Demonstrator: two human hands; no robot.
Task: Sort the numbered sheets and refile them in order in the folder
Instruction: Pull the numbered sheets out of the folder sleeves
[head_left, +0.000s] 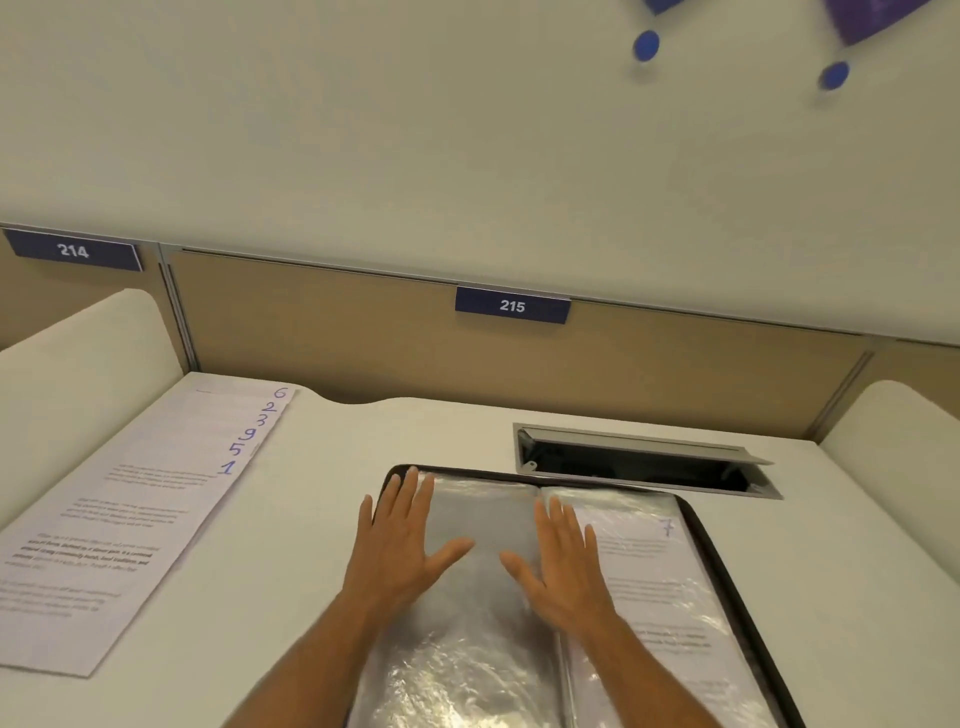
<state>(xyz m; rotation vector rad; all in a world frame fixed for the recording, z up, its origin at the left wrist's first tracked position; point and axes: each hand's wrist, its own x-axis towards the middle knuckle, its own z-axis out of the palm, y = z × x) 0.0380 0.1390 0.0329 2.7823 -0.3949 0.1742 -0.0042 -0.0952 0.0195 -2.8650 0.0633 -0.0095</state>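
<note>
Both forearms come in from six o'clock, and the fingers are straight and spread wide, holding nothing. The left hand (400, 545) lies flat on the left page of the open folder (727, 582), its fingertips near the top edge at twelve o'clock. The right hand (563, 558) lies flat beside the middle fold, partly on the right page.

The left pocket (467, 649) looks empty, only shiny plastic. The right pocket holds a sheet (654, 582) with a blue handwritten "7" in its top corner.

At nine o'clock from the hands, well apart from the folder, a fanned stack of sheets (119, 530) lies on the desk (322, 519). Their corners show, from far to near, 6, 2, 3, 9, 5, 1. The printed text on them is too blurred to read.

I judge that the sheets are mostly out of the folder and not yet sorted. The next move probably calls for taking out sheet 7, then putting the stack in order.

At twelve o'clock a cable hatch (644, 462) sits open in the desk. On the partition behind, blue tags read "215" (512, 305) and, at ten o'clock, "214" (72, 251).
</note>
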